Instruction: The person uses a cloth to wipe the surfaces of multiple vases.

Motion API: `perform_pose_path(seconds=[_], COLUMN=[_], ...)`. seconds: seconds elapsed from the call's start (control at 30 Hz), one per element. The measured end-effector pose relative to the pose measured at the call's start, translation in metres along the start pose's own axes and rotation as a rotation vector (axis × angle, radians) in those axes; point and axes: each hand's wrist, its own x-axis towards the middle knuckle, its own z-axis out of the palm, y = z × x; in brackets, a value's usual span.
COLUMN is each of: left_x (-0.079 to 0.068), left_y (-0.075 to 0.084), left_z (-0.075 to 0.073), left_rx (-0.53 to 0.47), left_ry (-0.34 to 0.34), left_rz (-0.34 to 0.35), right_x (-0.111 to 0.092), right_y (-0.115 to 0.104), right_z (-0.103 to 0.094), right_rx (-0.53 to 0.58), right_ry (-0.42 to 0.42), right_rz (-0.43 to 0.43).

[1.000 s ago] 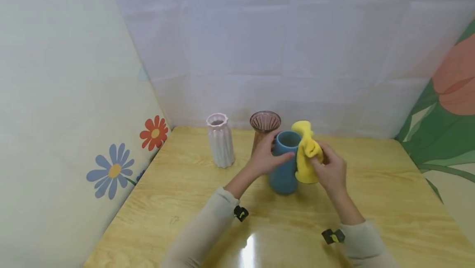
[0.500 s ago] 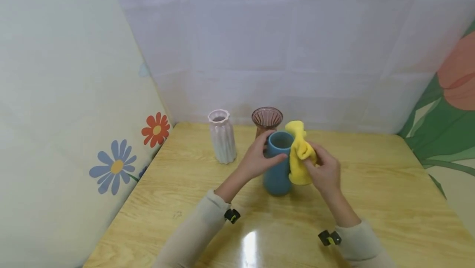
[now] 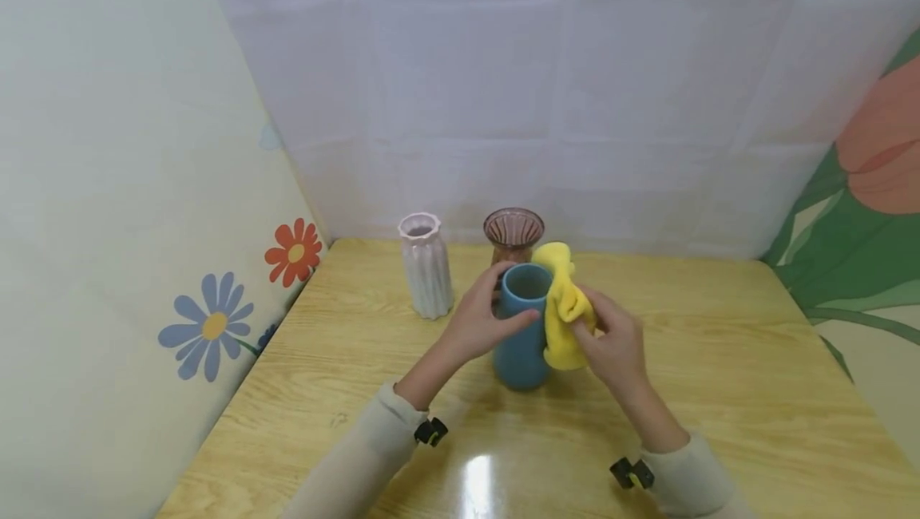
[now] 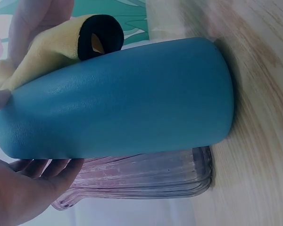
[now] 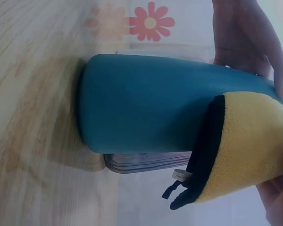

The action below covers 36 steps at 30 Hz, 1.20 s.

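A tall blue vase is upright near the middle of the table, its base right at the wood. My left hand grips it just below the rim from the left, fingers behind and thumb in front. In the left wrist view those fingertips curl along the side of the vase. My right hand pinches a yellow cloth that lies against the vase's right side. A black edge and a small white label show on the cloth in the right wrist view.
Close behind the blue vase stands a ribbed, purplish glass vase, partly covered by it. A white fluted vase stands further left. The wooden table meets a pale cloth backdrop, with flower-printed panels at both sides.
The blue vase has shifted left and slightly towards me, with both hands and the yellow cloth moving along. The glass and white vases have stayed in place.
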Motion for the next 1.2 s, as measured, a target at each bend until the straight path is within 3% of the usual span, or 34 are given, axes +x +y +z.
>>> perform_pose_path(seconds=[0.13, 0.5, 0.73, 1.2], left_x=[-0.002, -0.004, -0.004, 0.0], left_y=[0.002, -0.002, -0.002, -0.003], left_z=[0.0, 0.0, -0.005, -0.011], left_rx=[0.004, -0.01, -0.003, 0.005], left_ry=[0.005, 0.003, -0.033, -0.113], left_rz=[0.003, 0.03, 0.01, 0.026], right_x=[-0.004, -0.011, -0.018, -0.03], right_y=[0.0, 0.002, 0.008, 0.01], right_z=[0.001, 0.002, 0.004, 0.002], right_rx=[-0.022, -0.067, -0.095, -0.163], right_ry=[-0.001, -0.012, -0.026, -0.109], right_rz=[-0.03, -0.014, -0.027, 0.04])
